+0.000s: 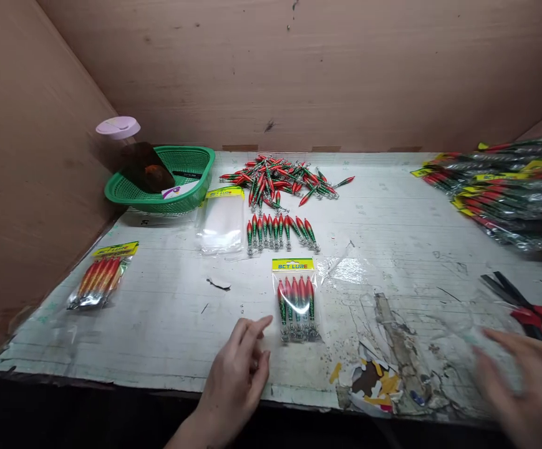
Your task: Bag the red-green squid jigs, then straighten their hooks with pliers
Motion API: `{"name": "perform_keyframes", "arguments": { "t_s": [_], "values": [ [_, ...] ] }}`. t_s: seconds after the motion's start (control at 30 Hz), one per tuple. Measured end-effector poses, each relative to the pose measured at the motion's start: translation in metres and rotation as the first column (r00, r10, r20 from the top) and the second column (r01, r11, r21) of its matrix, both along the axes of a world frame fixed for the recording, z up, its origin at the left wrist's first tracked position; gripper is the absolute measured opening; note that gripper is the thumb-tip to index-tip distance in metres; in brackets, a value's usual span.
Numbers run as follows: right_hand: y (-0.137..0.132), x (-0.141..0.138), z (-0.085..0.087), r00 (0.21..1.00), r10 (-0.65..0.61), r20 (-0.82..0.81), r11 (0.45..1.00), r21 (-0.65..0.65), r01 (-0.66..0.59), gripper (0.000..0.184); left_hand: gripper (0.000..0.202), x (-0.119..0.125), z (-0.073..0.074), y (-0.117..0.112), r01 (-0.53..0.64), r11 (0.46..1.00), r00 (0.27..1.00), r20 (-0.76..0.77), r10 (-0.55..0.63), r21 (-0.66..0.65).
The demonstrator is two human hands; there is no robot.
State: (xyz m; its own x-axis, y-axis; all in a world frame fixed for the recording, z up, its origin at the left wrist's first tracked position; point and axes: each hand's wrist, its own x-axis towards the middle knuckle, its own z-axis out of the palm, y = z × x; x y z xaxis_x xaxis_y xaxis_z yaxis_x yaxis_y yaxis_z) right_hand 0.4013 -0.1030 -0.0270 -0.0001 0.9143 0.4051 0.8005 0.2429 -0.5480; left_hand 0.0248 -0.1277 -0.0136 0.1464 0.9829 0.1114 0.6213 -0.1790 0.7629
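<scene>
A filled clear bag of red-and-green lures (296, 299) with a yellow header lies on the table in front of me. My left hand (240, 371) rests just left of it, fingers loosely apart and holding nothing. My right hand (527, 380) is at the lower right, blurred by motion, fingers stretched out near the scissors (526, 305). A row of loose lures (282, 231) lies behind the bag, with a heap of lures (280, 178) further back. A stack of unfilled bags (221, 221) sits left of the row.
A green basket (203, 174) with a cup stands at the back left. Another filled bag (102, 277) lies at the left. A pile of packed bags (504, 190) fills the right. Torn tape and paper scraps (378, 380) mark the front edge. Board walls enclose the table.
</scene>
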Motion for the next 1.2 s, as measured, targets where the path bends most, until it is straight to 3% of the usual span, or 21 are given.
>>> {"name": "perform_keyframes", "arguments": {
  "t_s": [0.03, 0.07, 0.13, 0.2, 0.27, 0.37, 0.57, 0.7, 0.83, 0.97, 1.1, 1.2],
  "values": [
    [0.003, -0.019, 0.002, 0.981, 0.157, 0.115, 0.986, 0.035, -0.162, 0.034, 0.04, -0.005, 0.001, 0.004, 0.119, 0.976, 0.986, -0.134, -0.095, 0.181],
    [0.006, -0.043, 0.005, 0.91, 0.362, 0.202, 0.921, 0.076, -0.383, 0.037, 0.04, -0.008, 0.001, 0.009, 0.27, 0.91, 0.947, -0.255, -0.193, 0.313],
    [0.012, -0.093, 0.011, 0.659, 0.669, 0.343, 0.685, 0.06, -0.726, 0.037, 0.035, -0.012, 0.003, 0.022, 0.532, 0.734, 0.832, -0.419, -0.363, 0.422],
    [0.019, -0.129, 0.014, 0.509, 0.771, 0.383, 0.525, 0.07, -0.848, 0.037, 0.03, -0.013, 0.002, 0.033, 0.667, 0.611, 0.737, -0.494, -0.461, 0.426],
    [0.025, -0.143, 0.013, 0.46, 0.781, 0.422, 0.46, 0.107, -0.881, 0.033, 0.027, -0.012, 0.0, 0.039, 0.7, 0.569, 0.709, -0.519, -0.478, 0.432],
    [0.029, -0.135, 0.004, 0.498, 0.771, 0.397, 0.487, 0.137, -0.863, 0.028, 0.022, -0.01, -0.006, 0.038, 0.646, 0.601, 0.759, -0.474, -0.446, 0.47],
    [0.022, -0.127, -0.005, 0.677, 0.735, -0.019, 0.676, 0.082, -0.732, 0.018, 0.019, 0.001, -0.009, 0.018, 0.289, 0.875, 0.957, -0.155, -0.247, 0.388],
    [0.017, -0.14, 0.002, 0.79, 0.607, -0.093, 0.791, -0.026, -0.611, 0.016, 0.02, 0.011, -0.006, 0.008, 0.111, 0.964, 0.993, -0.066, -0.098, 0.24],
    [0.016, -0.155, 0.004, 0.877, 0.459, -0.14, 0.872, -0.119, -0.475, 0.019, 0.018, 0.021, -0.006, 0.006, -0.044, 0.991, 0.998, -0.04, 0.049, 0.123],
    [0.013, -0.162, 0.003, 0.915, 0.371, -0.159, 0.914, -0.111, -0.39, 0.018, 0.019, 0.024, -0.006, 0.007, -0.125, 0.988, 0.992, -0.018, 0.127, 0.093],
    [0.006, -0.152, 0.001, 0.824, 0.553, -0.124, 0.831, 0.015, -0.556, 0.01, 0.007, 0.013, -0.006, 0.004, 0.056, 0.961, 0.998, -0.04, -0.047, 0.271],
    [0.0, -0.14, -0.006, 0.79, 0.612, -0.033, 0.789, 0.086, -0.608, 0.038, 0.021, 0.004, -0.008, 0.002, 0.146, 0.92, 0.985, -0.14, -0.101, 0.365]
  ]
}}
